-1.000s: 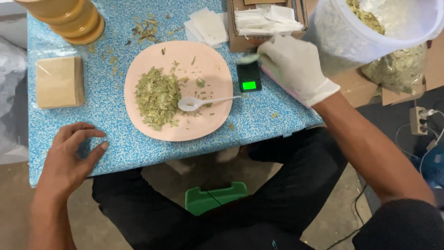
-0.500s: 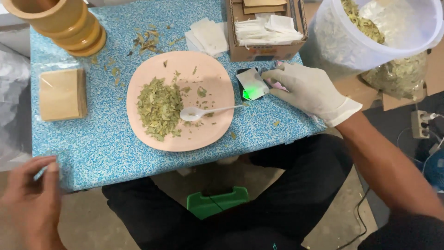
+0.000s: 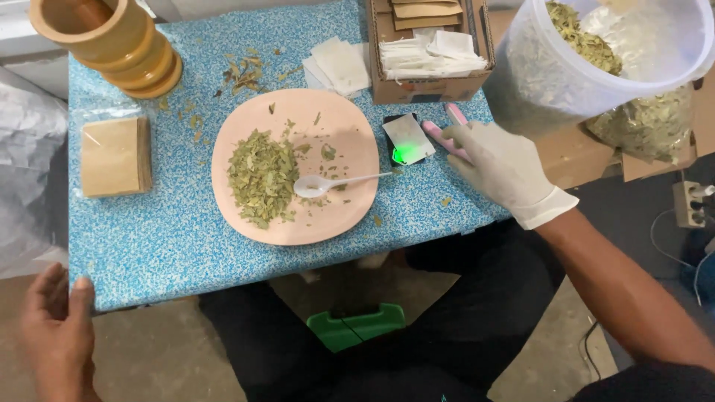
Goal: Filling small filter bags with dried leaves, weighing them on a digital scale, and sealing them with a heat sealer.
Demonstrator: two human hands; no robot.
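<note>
On the blue table [image 3: 149, 238], gloved right hand [image 3: 506, 167] grip clamped on pink tool [image 3: 447, 134]; left hand [image 3: 56, 327] open

Head view, steeply down, seemingly near table [image 3: 149, 246]

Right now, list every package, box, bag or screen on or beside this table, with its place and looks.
Small pocket scale: right of the pink plate, black body, green glowing display, a pale sachet lying on it.
Cardboard box: far edge, brown, open, filled with white sachets.
Clear packet of tan sheets: left side, flat, rectangular.
Translucent white bucket: right of the table, holding dried leaves.
Clear bag of dried leaves: beside the bucket.
</note>
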